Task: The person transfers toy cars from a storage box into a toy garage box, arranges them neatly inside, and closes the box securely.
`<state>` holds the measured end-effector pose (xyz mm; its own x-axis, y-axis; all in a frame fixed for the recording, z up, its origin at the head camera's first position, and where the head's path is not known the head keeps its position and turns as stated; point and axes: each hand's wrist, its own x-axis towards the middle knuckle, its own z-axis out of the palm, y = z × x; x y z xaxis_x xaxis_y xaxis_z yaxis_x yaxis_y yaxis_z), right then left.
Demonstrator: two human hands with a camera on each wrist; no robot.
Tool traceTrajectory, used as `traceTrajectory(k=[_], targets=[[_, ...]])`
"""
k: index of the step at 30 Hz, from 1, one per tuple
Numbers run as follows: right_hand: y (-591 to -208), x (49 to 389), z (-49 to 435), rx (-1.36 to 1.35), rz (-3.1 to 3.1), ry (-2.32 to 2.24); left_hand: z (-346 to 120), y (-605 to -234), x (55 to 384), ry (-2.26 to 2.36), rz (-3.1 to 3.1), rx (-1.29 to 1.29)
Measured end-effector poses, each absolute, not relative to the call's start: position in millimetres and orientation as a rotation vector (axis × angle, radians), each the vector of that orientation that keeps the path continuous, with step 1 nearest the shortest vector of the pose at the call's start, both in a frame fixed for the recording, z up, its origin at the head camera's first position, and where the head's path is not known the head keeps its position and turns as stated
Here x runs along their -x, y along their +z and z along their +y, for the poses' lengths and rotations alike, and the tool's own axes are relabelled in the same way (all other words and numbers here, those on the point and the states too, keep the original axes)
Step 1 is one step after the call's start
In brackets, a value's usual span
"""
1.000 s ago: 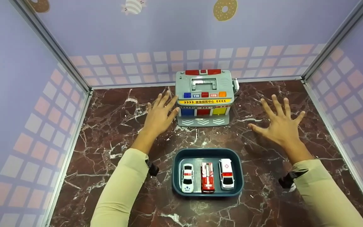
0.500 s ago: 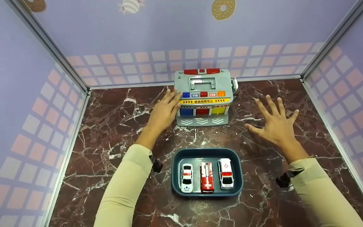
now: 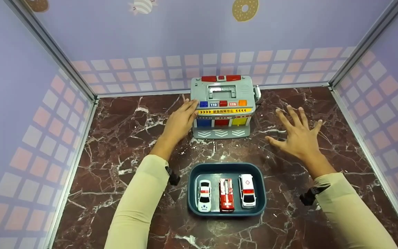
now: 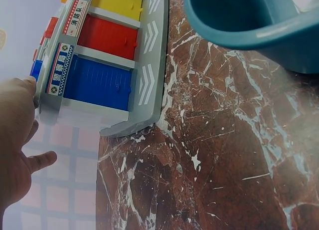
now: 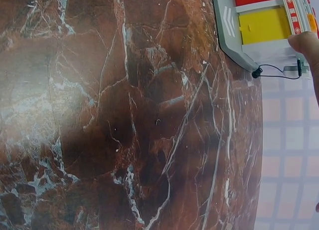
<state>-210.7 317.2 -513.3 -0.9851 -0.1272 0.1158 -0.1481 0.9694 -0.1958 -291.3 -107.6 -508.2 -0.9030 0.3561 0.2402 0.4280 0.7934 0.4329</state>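
Observation:
A grey toy garage [image 3: 222, 93] stands at the back, with blue, red and yellow doors and coloured buttons on its roof edge. My left hand [image 3: 180, 121] lies along the garage's left side, fingertips at the roof edge close to the blue button [image 4: 36, 69]. In the left wrist view its thumb sticks out, apart from the garage; some fingers are hidden. Spread wide, my right hand [image 3: 300, 138] hovers over the table right of the garage and holds nothing. A cord and a white handset [image 3: 257, 93] hang on the garage's right side.
In front of the garage, a dark teal tray [image 3: 226, 213] holds a white police car [image 3: 204, 196], a red fire engine [image 3: 226, 195] and a white ambulance [image 3: 247, 192]. Patterned walls enclose the marbled table [image 3: 123, 186] at the back and both sides.
My left hand has moved right, from beside the garage up against its left side. The right hand has drifted slightly left, still spread. Garage and tray have stayed put.

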Motion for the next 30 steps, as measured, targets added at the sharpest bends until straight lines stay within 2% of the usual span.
traceTrajectory(k=[30], targets=[[-503.9, 235.8, 278.1, -0.493, -2.864, 0.387, -103.7, -509.5, 300.4, -0.788, -2.701, 0.582]])
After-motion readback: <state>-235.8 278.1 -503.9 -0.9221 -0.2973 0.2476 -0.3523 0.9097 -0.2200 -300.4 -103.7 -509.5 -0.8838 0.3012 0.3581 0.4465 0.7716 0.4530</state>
